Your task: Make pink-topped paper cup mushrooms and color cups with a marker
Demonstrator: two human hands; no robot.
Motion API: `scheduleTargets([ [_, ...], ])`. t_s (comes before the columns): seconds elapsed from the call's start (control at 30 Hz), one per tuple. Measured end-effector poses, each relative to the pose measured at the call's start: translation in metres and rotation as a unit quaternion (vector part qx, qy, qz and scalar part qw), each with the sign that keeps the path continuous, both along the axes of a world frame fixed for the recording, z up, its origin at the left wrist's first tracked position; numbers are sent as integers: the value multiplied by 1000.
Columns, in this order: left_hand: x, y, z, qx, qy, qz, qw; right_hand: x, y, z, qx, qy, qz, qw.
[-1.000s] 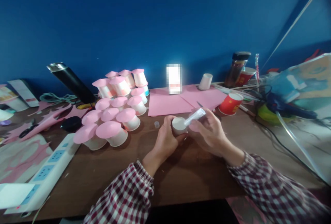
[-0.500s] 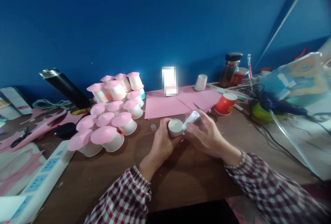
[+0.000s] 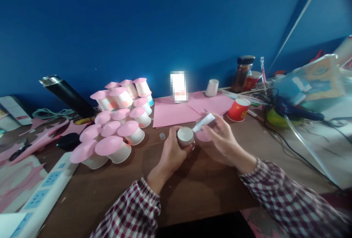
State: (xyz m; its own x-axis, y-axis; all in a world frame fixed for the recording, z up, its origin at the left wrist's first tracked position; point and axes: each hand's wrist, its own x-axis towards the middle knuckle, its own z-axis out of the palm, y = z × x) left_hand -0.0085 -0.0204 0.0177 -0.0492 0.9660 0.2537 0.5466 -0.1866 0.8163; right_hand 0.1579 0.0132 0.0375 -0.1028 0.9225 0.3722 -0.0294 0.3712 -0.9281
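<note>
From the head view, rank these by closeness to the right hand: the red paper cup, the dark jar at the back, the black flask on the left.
Measured from the right hand:
1. Red paper cup, just beyond the hand, slightly to its right.
2. Dark jar, farther back right, by the blue wall.
3. Black flask, far left, lying tilted behind the pink-topped cups.

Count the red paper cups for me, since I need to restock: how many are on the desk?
2. One red cup stands upright at the pink paper's right edge; another red cup sits farther back beside the dark jar, partly hidden. Clutter could hide more.
</note>
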Motion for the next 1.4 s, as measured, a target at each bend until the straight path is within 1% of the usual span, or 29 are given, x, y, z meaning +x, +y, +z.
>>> scheduleTargets([
  [0.2,-1,0,-2,5,-4,-10,1000,2,-6,3,23,-29,36,999],
  [0.33,-2,0,-1,7,-5,-19,1000,3,-11,7,59,-108,56,991],
  [0.43,-2,-1,0,8,-7,-24,1000,4,-12,9,76,-156,59,983],
  [0.6,-1,-1,0,12,-11,-21,1000,4,-12,11,74,-174,63,980],
  [0.9,-1,0,1,21,1,-14,1000,6,-13,13,65,-159,78,982],
  [1.03,-1,-1,2,12,6,-9,1000,5,-15,14,43,-145,79,985],
  [1.13,-2,0,1,9,14,-4,1000,4,-14,14,13,-96,66,993],
  [1.23,-3,2,0,39,36,14,999,2,-10,12,11,-32,37,999],
  [1.3,-4,4,-2,48,39,19,998,1,-7,9,3,-14,14,1000],
  [1.4,-4,5,-4,38,10,3,999,-1,-7,5,-4,-13,-11,1000],
])
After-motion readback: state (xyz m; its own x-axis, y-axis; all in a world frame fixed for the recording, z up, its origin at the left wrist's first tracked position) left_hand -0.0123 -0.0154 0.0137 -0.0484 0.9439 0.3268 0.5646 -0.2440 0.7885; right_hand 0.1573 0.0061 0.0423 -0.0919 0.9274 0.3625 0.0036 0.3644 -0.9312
